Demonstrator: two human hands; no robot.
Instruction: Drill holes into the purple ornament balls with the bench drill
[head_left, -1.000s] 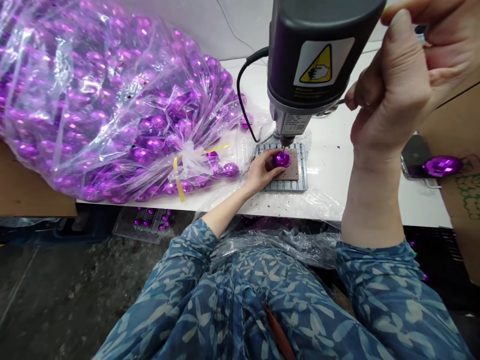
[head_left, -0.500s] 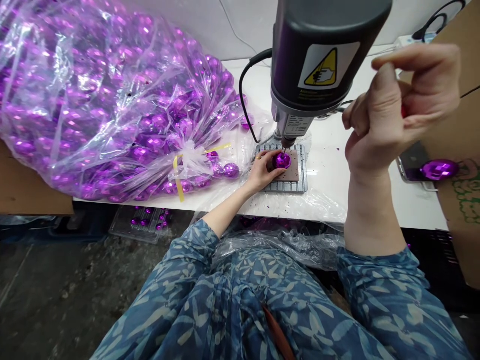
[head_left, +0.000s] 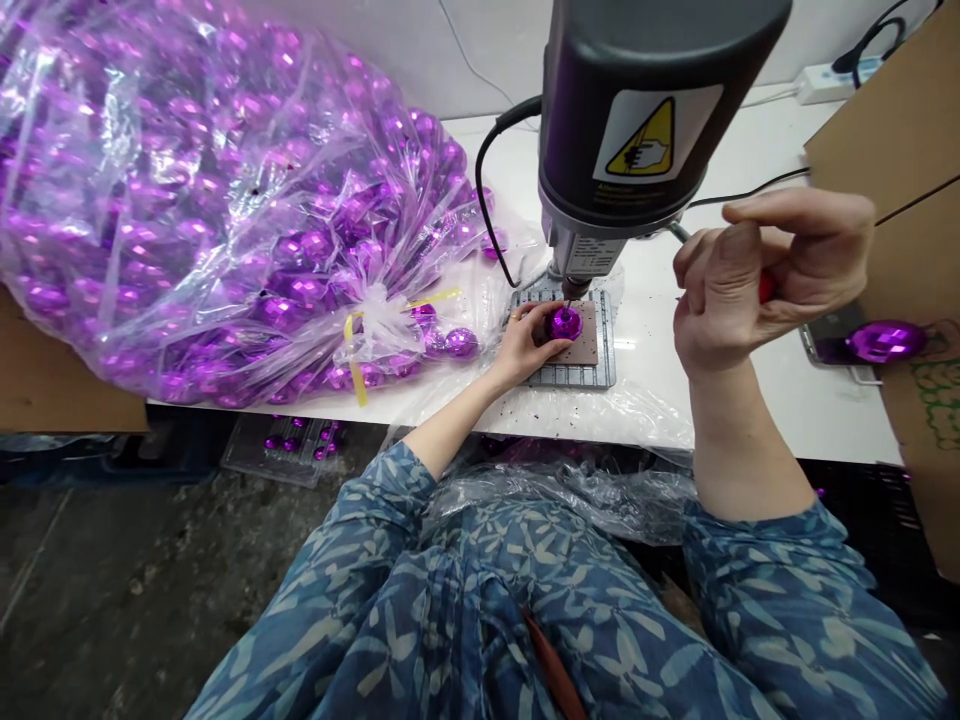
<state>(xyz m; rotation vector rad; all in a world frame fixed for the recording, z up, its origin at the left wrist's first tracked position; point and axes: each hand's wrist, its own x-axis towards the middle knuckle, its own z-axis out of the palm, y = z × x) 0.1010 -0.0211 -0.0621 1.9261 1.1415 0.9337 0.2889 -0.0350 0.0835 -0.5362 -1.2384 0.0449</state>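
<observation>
A bench drill press with a dark grey head stands over a small brown pad on a grey base plate. My left hand is closed round a shiny purple faceted ball on the pad, right under the drill bit. My right hand is wrapped round the press's feed lever, whose red knob shows between my fingers. The bit's tip touches or nearly touches the ball; I cannot tell which.
A large clear plastic bag full of purple balls fills the left of the white table. Another purple ball lies at the right by a cardboard box. A tray of balls sits on the floor below.
My right hand has swung down from head height to level with the chuck, pulling the lever. My left hand and the ball have stayed in place.
</observation>
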